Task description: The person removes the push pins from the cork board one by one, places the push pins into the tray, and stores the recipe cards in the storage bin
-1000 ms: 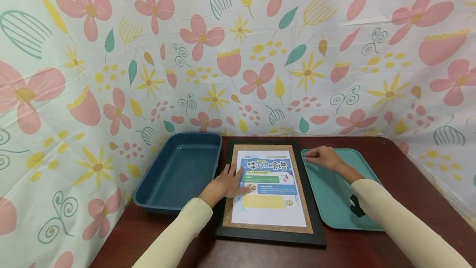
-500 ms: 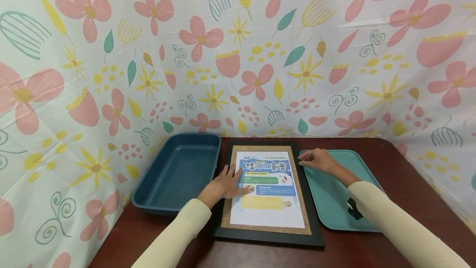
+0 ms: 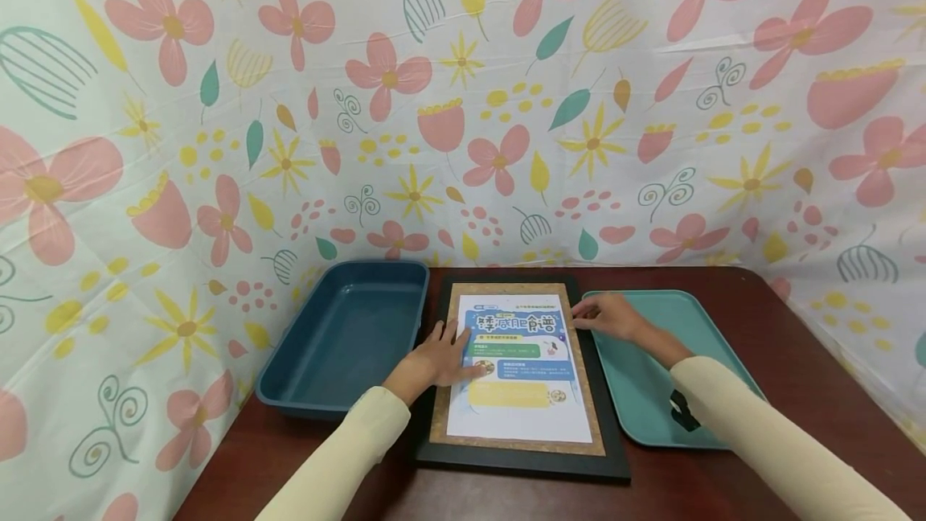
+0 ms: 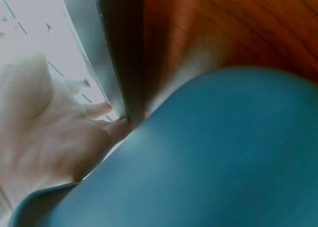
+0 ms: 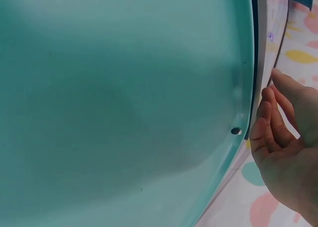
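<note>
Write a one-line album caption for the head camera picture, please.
Left hand flat on a printed sheet in a black frame, right hand at its edge, between two trays.

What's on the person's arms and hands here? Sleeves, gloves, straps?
Both arms wear long, plain cream-yellow sleeves down to the wrist, left sleeve and right sleeve. The left hand and right hand are bare: no gloves, no rings visible. A small black object shows under the right forearm, probably the wrist camera mount; it's too small to tell for sure.
</note>
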The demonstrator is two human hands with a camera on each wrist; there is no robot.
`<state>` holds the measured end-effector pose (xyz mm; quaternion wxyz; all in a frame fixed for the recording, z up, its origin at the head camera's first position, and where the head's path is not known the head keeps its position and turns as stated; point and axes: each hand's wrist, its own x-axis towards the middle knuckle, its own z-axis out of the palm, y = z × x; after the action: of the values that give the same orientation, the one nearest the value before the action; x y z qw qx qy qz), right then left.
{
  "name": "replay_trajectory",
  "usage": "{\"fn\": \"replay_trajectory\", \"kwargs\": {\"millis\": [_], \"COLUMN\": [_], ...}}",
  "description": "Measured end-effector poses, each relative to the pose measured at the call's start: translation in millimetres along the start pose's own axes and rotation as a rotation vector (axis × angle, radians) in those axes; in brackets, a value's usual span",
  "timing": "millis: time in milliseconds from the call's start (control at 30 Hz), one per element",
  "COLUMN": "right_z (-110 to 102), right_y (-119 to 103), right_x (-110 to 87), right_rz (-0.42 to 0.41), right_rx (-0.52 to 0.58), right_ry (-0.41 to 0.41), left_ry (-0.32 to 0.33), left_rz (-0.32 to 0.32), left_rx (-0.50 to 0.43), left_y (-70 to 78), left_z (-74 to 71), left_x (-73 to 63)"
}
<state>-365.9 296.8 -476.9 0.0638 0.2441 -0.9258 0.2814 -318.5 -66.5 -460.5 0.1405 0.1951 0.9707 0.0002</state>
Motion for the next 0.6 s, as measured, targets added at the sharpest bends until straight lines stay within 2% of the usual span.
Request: {"fn": "replay_trajectory", "kwargs": {"millis": [233,600], "right_z": [5,11], "right_y": [-7,-12], "right_x": [-0.5,0.0], "right_rz": [-0.065,-0.061], "right_rx": [0.004,0.045], "right_ry": [-0.001,-0.053], "left_ry": [-0.004,-0.01], "left_rz": [0.006,-0.001], "left_rx": [0.0,0.001], "left_y": [-1.1,-0.4], "left_z": [0.9,-1.1], "left_x": [2.2,0.3]}}
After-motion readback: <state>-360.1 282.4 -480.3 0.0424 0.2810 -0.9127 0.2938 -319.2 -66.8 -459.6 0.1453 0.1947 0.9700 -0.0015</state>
